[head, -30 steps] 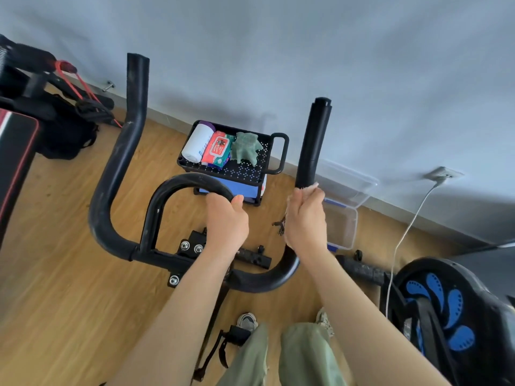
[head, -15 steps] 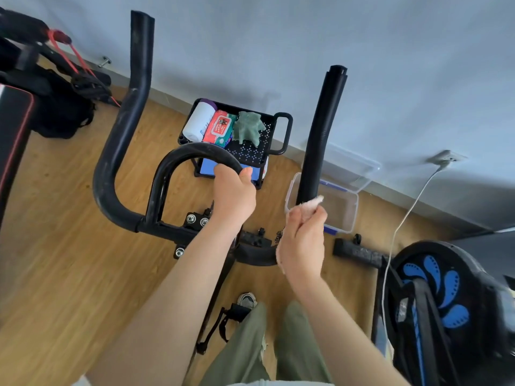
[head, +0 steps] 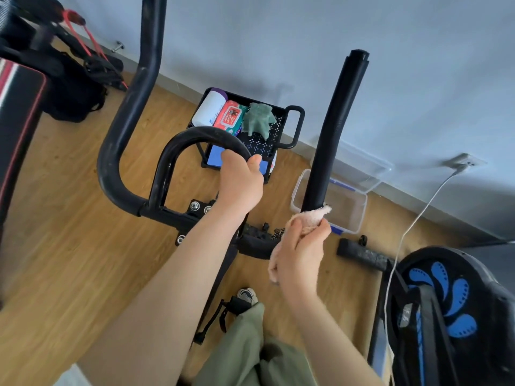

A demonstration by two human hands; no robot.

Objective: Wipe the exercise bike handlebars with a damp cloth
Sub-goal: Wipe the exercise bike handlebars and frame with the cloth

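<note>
Cloth (head: 309,218): pale pink, bunched, pressed round the lower end of the right upright grip (head: 334,135) of the handlebars (head: 111,174), with a loose end hanging below the wrist. Right hand (head: 302,254): fingers curled tight around the cloth and the bar inside it. Left hand (head: 241,185): closed over the right side of the inner loop bar (head: 178,146), thumb lying along the tube. Handlebars: black tube, left outer arm rising out of the top of the view, right arm sleeved in black foam and standing tilted. Below: green trousers (head: 250,344) and a shoe (head: 246,295) on a pedal. Beyond the bars, on the wooden floor (head: 69,260): black perforated cart (head: 295,126) against the wall, carrying a white roll (head: 209,111), a red wipes pack (head: 230,117) and a green glove (head: 257,119) side by side. Just right of the cart: clear plastic container (head: 348,213), partly behind the upright grip. Far right: black machine with blue paddle shapes (head: 446,302); a white cable (head: 412,227) runs to a wall socket (head: 462,161). Far left: black bag (head: 72,90)
</note>
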